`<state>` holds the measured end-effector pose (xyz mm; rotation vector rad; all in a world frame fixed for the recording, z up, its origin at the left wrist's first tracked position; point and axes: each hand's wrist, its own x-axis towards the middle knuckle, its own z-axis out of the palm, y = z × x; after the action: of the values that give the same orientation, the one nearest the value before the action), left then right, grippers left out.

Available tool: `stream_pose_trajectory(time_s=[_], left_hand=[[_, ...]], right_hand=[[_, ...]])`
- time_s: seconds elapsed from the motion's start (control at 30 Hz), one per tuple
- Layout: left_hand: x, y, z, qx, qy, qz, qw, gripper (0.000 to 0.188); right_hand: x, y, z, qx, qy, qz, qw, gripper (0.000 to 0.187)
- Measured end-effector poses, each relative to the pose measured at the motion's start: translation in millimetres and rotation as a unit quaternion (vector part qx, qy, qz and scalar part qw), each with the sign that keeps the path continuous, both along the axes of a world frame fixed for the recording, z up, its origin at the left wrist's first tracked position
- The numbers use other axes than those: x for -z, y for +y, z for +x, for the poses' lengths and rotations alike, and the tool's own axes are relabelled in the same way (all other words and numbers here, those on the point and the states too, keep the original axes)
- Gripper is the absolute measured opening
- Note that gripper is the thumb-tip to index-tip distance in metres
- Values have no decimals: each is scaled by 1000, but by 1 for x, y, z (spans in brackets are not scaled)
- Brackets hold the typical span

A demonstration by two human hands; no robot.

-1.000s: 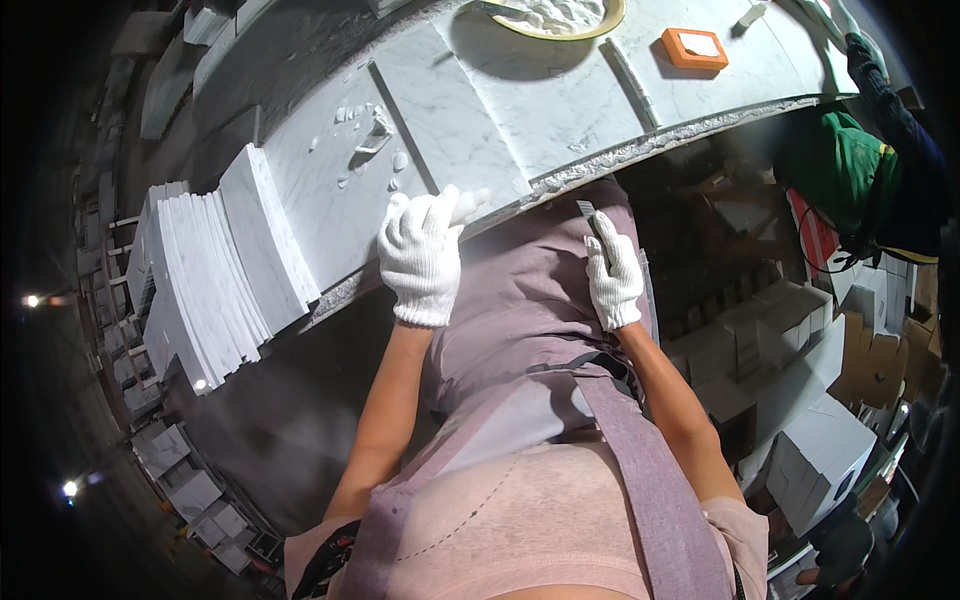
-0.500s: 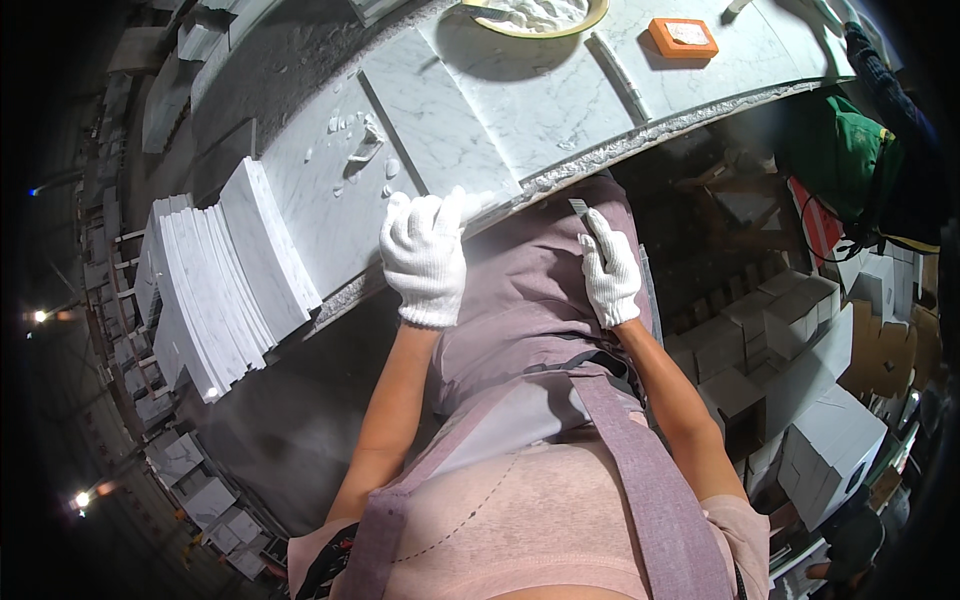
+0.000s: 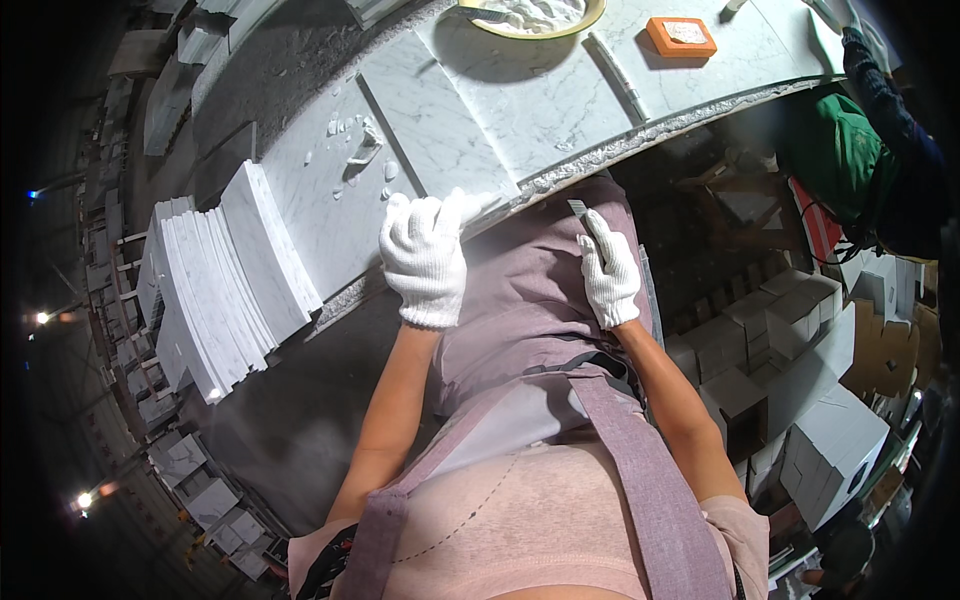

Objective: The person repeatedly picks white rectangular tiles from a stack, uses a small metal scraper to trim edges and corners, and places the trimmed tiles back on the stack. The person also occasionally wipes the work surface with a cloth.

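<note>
My left hand (image 3: 425, 262), in a white knit glove, is at the near edge of a grey-veined white marble tile (image 3: 435, 115). Its fingers are bent together; a pale, blurred shape sticks out beside them, and what they pinch is hard to make out. My right hand (image 3: 609, 268), gloved the same way, is closed around a small flat-bladed scraper (image 3: 578, 208) above my lap, with the blade pointing away from me. Its handle is mostly hidden by the glove. White crumbs and a lump of paste (image 3: 367, 143) lie on the slab left of the tile.
A stack of marble tiles (image 3: 215, 290) leans at the left. Along the far side are a bowl of white paste (image 3: 540, 22), a slim stick-like tool (image 3: 618, 76) and an orange block (image 3: 682, 37). A co-worker in green (image 3: 835, 140) works at the right, above cardboard boxes (image 3: 830, 455).
My hands and the scraper hold their places. At the right, the co-worker's arm and green clothing have shifted slightly.
</note>
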<state>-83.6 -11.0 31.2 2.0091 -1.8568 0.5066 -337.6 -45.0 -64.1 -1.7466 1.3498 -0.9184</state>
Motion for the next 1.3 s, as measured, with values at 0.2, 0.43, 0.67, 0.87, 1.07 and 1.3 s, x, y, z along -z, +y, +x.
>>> stream_pose_trajectory(time_s=[0.2,0.43,0.67,0.87,1.07,1.3], left_hand=[[1,-1,0,5,-1,-5,1000,46],[0,-3,-1,-1,-5,-5,1000,44],[-3,-6,-1,17,7,-23,1000,37],[-5,-6,-5,12,2,-40,999,33],[-6,-4,-4,10,20,-14,1000,31],[0,-2,0,11,2,-15,1000,36]], right_hand=[[4,0,-1,2,2,-1,1000,50],[8,1,-1,10,7,10,1000,48],[2,1,-1,5,-1,9,1000,48],[0,-1,-2,-2,4,8,1000,50],[3,0,-1,2,-1,8,1000,46],[3,-2,0,0,-3,-29,1000,38]])
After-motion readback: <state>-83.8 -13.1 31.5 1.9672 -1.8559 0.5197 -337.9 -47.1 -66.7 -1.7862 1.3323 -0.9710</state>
